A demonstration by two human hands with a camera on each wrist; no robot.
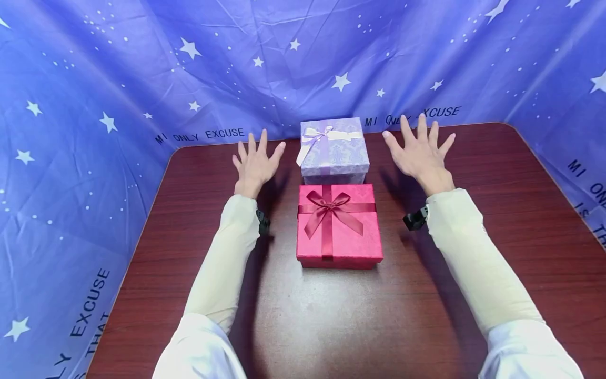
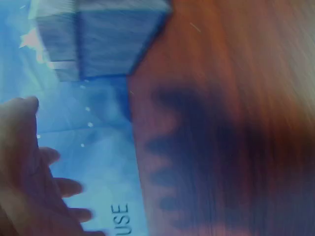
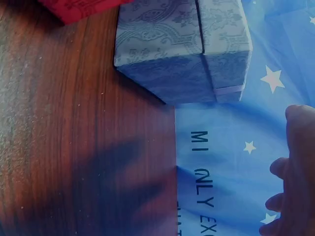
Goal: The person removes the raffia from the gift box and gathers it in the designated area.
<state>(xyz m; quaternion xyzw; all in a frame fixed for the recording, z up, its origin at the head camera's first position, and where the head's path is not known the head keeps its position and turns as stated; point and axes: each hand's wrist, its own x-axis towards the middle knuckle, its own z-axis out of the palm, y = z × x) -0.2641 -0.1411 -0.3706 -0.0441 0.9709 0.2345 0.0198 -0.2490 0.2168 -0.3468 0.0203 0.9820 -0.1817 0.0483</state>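
Note:
A lavender patterned box (image 1: 338, 150) with a pale ribbon bow stands at the table's back edge. Directly in front of it is a red box (image 1: 345, 242) with a dark red bow. My left hand (image 1: 257, 166) is held to the left of the lavender box, fingers spread and holding nothing. On the other side, my right hand (image 1: 420, 152) also has its fingers spread, empty. Both wrist views show a side of the lavender box (image 2: 108, 39) (image 3: 162, 34) apart from the hand there; the right one also catches a corner of the red box (image 3: 78, 7).
The dark reddish wooden table (image 1: 511, 210) carries both boxes. A blue cloth (image 1: 142, 68) with white stars and printed words hangs behind the table and at both sides. Shadows of the hands and arms fall on the tabletop.

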